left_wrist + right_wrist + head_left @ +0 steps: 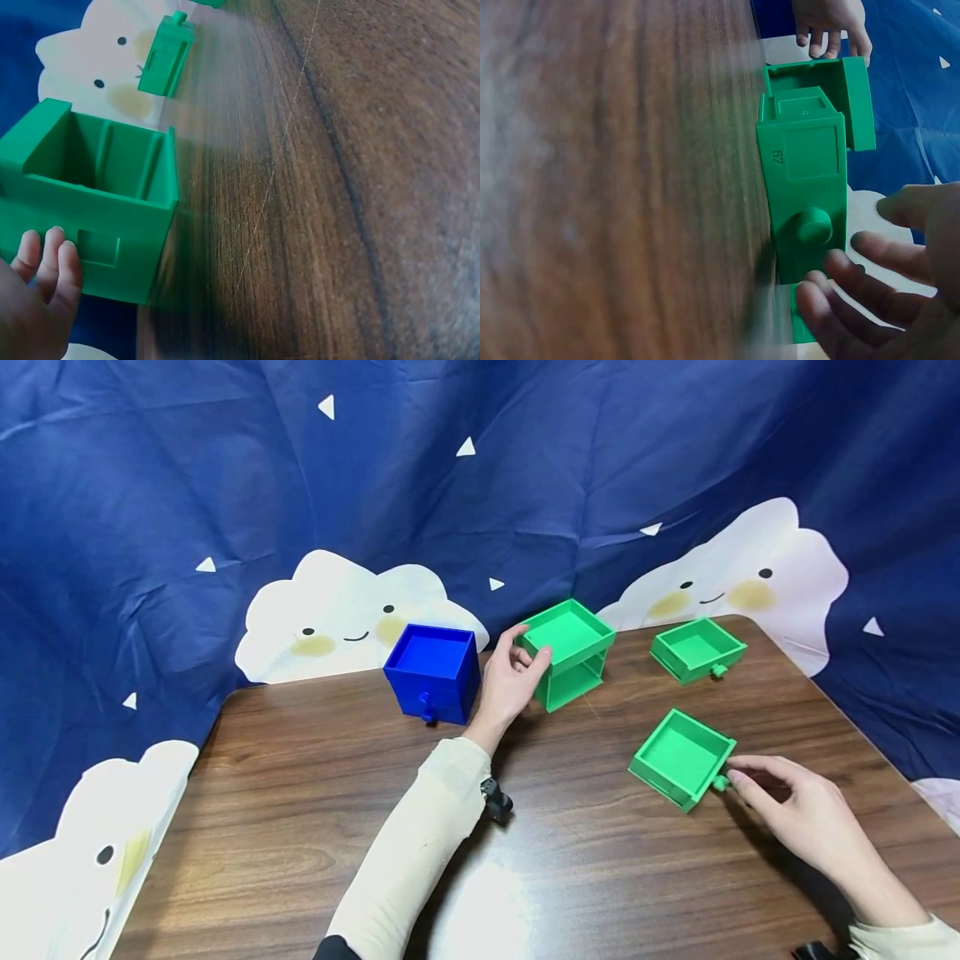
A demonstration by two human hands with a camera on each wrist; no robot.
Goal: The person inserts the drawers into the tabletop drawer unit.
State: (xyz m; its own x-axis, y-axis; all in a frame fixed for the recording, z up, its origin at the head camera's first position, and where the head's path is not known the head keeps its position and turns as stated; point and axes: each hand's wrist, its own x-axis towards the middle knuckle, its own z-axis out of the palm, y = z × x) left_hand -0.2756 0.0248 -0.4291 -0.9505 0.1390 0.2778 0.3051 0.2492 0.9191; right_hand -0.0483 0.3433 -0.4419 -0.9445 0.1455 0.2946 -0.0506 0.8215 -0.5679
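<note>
Closest to me, a pale sleeve (420, 847) slants over the brown tabletop (300, 793), a small black camera (495, 802) at its wrist. The right hand (810, 814) hovers low, thumb and fingers parted and loosely bent, right beside the round knob (721, 783) of a green drawer (681, 753); whether a fingertip touches that knob I can't tell. The drawer lies flat on the tabletop, hollow side up, knob turned toward that hand. Further off, the left hand (512, 683) is spread against a green case (583, 652), fingertips resting on its side wall and the thumb by the near corner of its top. The case stands upright, rimmed like a shallow tray above, its front gaping. Just left of that hand stands a blue box (442, 693), its blue knob (425, 703) facing the near side. To the right of the case, near the back edge, sits a second green drawer (697, 645), also hollow side up. Behind everything hangs a blue curtain (187, 468) with white cloud faces (348, 602)
</note>
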